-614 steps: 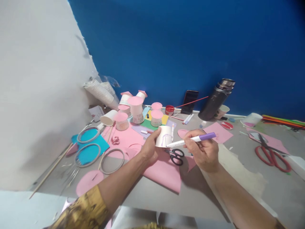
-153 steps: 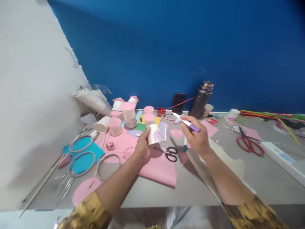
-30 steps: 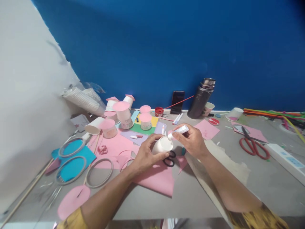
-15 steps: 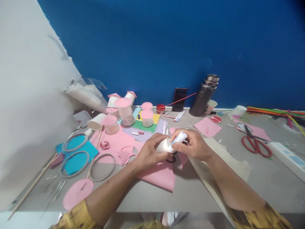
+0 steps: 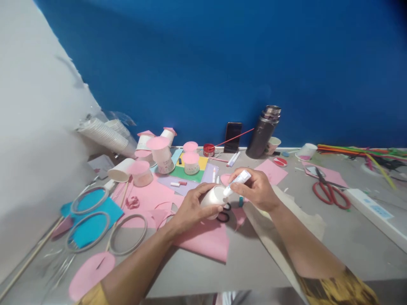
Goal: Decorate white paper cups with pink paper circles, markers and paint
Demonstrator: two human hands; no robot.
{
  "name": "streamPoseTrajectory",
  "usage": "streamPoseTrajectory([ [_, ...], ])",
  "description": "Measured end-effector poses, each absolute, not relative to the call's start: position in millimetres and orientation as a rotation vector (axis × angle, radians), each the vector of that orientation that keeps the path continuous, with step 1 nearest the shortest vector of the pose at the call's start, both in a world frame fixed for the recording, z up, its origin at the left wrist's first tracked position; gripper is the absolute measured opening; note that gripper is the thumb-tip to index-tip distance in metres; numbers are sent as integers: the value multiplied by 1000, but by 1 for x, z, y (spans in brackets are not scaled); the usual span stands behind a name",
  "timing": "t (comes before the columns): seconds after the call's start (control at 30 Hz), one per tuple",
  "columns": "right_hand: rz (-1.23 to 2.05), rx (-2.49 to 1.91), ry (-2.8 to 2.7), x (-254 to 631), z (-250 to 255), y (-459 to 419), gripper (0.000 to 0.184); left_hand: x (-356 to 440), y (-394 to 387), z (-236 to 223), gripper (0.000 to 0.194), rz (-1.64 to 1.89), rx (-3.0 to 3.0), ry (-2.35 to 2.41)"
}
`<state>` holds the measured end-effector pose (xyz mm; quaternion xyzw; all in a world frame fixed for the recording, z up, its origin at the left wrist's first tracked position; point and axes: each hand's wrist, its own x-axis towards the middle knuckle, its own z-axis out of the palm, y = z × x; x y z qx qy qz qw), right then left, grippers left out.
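My left hand (image 5: 192, 207) is wrapped round a white paper cup (image 5: 212, 197), tilted so that its round end faces right. My right hand (image 5: 260, 190) pinches a white glue stick (image 5: 241, 179) with blue print. The lower tip of the stick is at the cup's rim; whether it touches cannot be told. Beneath the hands lies a pink paper sheet (image 5: 203, 243), with the dark handles of scissors (image 5: 224, 215) partly hidden by the cup. Several cups with pink paper discs on top, such as one cup (image 5: 191, 166), stand behind my left hand.
Grey rings (image 5: 129, 235) and blue paper (image 5: 90, 228) lie at left, near stacked paper cups (image 5: 106, 135). At the back stand a dark flask (image 5: 263, 135) and a phone (image 5: 232, 137). Red-handled scissors (image 5: 330, 195) and a white power strip (image 5: 372, 209) are at right.
The glue stick has tipped and drawn back slightly from over the cup, showing more of its round end. The whole view has shifted a little. Both hands keep their holds.
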<state>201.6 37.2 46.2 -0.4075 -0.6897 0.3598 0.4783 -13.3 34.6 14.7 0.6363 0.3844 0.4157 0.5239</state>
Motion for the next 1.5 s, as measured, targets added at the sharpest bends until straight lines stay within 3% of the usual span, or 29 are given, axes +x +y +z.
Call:
streamPoseTrajectory([
  [0.37,904,-978,-1466,201,37,49,33,-12,40,10,45,1113,1511,1112],
  [0.63,628,-1103,-1553,193,33,42,26,-9,40,5,44,1223,1613,1098],
  [0.97,338,-947,-1894,181,33,33,13,-12,47,-19,45,1187,2372,1024],
  [1.23,470,-1226,-1652,195,31,48,18,-10,44,-17,47,1222,2370,1016],
  [1.5,687,-1117,-1608,192,35,44,20,-10,44,-15,45,1235,2374,970],
])
